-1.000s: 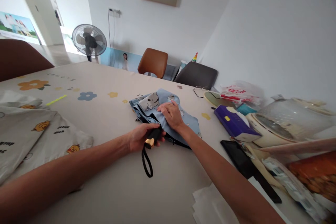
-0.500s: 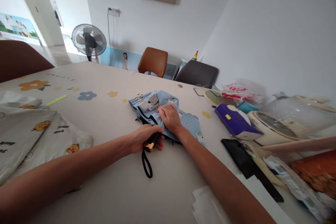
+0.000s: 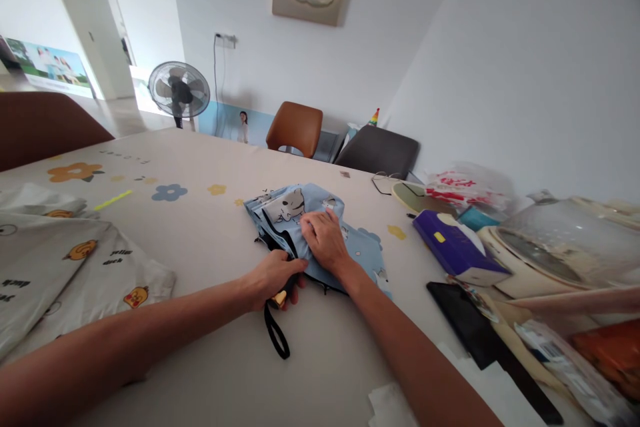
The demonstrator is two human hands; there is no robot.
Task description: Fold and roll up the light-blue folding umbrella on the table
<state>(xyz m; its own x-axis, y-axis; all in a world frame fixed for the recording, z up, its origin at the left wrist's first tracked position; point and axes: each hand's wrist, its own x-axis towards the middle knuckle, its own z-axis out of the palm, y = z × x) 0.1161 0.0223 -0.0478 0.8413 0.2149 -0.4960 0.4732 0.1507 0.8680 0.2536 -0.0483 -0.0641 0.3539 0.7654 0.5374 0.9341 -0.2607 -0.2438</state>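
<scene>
A folding umbrella (image 3: 361, 250) with light blue, cat-printed fabric lies on the table, its folds loosely gathered and its canopy closed. My left hand (image 3: 276, 279) is wrapped round its black handle, near the gold-coloured end (image 3: 279, 297). From that end a black wrist strap (image 3: 277, 333) hangs in a loop over the tabletop. On top of the folds rests my right hand (image 3: 325, 240), its fingers curled into the blue fabric. The palm side of the right hand is hidden, and the umbrella's shaft is covered by the fabric.
Duck-printed cloth (image 3: 100, 260) lies at the left. On the right are a purple tissue box (image 3: 453, 247), a black cleaver-shaped object (image 3: 465, 323), eyeglasses (image 3: 384, 181), a clear-lidded appliance (image 3: 543, 247) and packets. Beyond the table stand chairs (image 3: 295, 127) and a fan (image 3: 180, 90).
My left hand and the handle have shifted slightly left and down. My right hand stays on the fabric. The whole view has tilted up a little.
</scene>
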